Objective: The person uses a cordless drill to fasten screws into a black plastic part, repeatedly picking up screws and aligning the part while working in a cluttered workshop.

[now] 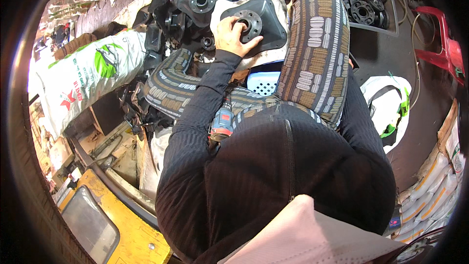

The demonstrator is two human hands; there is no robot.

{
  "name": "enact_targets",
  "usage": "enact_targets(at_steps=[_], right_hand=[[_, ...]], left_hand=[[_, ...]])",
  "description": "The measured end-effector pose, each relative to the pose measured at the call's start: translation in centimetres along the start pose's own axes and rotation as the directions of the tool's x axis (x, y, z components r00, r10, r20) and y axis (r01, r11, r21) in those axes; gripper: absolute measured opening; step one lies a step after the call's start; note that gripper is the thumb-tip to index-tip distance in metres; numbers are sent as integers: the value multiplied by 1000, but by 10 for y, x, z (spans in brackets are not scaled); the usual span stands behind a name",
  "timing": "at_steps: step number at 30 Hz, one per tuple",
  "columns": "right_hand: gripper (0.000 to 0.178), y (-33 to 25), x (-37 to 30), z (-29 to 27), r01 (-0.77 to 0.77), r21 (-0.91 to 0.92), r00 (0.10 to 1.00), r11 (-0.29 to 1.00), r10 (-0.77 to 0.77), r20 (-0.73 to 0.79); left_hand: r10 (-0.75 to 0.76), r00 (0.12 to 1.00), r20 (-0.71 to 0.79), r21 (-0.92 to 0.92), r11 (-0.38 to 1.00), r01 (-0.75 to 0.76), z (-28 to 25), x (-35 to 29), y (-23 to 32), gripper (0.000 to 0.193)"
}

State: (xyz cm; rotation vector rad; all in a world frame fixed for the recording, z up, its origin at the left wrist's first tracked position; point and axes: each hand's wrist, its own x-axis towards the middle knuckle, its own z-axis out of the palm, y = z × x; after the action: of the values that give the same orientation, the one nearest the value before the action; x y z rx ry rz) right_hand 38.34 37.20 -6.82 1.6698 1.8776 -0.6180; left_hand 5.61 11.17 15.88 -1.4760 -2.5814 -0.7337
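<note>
My left hand (pixel 231 37) grips the round metal flange (pixel 251 25) at the middle of a black, square plate-like part (pixel 273 19). Its fingers reach the flange's centre hole, while the thumb lies spread along the lower rim. Under this part is a whitish cloth or sack-covered support (pixel 222 7), between my knees. My right arm (pixel 359 112) runs down beside my right thigh. Only a sliver of what looks like my right hand (pixel 351 62) shows past the leg; its fingers are hidden. A blue and red cordless drill (pixel 222 124) lies by my left forearm.
More black parts with flanges (pixel 200 2) are heaped ahead and left. A grey bin (pixel 392 24) holds several metal flanges. Around me are a pale blue perforated basket (pixel 264 83), white sacks (pixel 93 76), a red plastic stool (pixel 442 49) and a yellow machine panel (pixel 132 232).
</note>
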Motion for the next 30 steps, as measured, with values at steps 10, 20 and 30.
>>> enact_targets(at_steps=[10, 20, 30], right_hand=[[46, 14, -6, -1, 11, 58, 1000, 998, -11, -3], [44, 25, -14, -4, 27, 147, 1000, 989, -27, -2], [42, 33, -18, -8, 34, 208, 999, 978, -33, -11]], left_hand=[[-53, 998, 23, 230, 972, 46, 4, -5, 6, 54], [-132, 987, 87, 282, 954, 102, 5, -4, 9, 55], [-218, 962, 165, 322, 934, 156, -11, 2, 22, 58]])
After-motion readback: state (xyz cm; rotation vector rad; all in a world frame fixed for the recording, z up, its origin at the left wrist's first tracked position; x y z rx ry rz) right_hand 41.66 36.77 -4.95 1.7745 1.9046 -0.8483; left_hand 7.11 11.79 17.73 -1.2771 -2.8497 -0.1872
